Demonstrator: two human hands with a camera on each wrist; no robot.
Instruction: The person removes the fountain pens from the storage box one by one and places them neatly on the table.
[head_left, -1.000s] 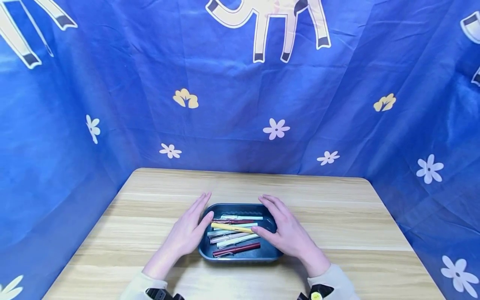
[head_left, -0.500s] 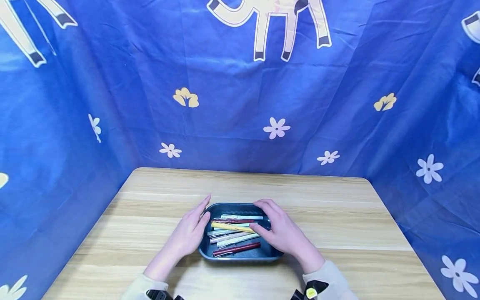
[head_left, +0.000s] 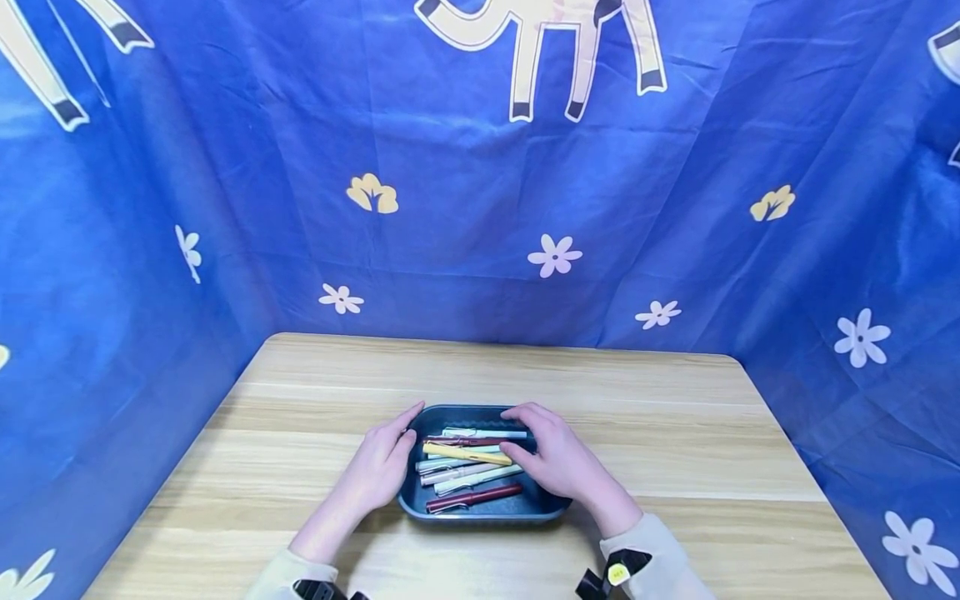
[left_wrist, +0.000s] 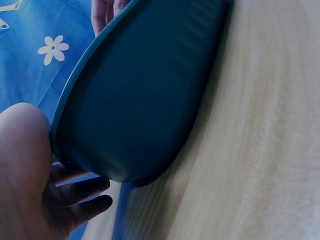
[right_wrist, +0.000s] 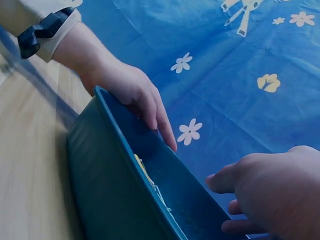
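In the head view, a dark teal tray (head_left: 480, 519) of pens sat on a wood-grain table (head_left: 307, 400) at lower centre, with a hand at either end. Compared with a second earlier, the fingertips of both hands had come down the frame, closer to the tray's far edge; the right hand (head_left: 558, 454) had drawn inward, and the left hand's thumb had pulled back off the pens. Tray and pens lay much as before. The left hand (head_left: 378, 462) touched the left end with fairly straight fingers, not wrapped around it. The right hand curved loosely over the right end, its thumb near the tip of a yellow pen (head_left: 465, 453); I could not tell whether it gripped the wall. A small mark on the yellow pen and on a round yellow patch (head_left: 618, 574) at the right wrist were too small to read. The head view alone displayed the whole row, including a dark red pen (head_left: 474, 498) nearest the viewer; the right wrist view caught only slivers of pens over the rim. The left wrist view revealed the tray's outer wall, the thumb against its rim and the fingers extended beneath.
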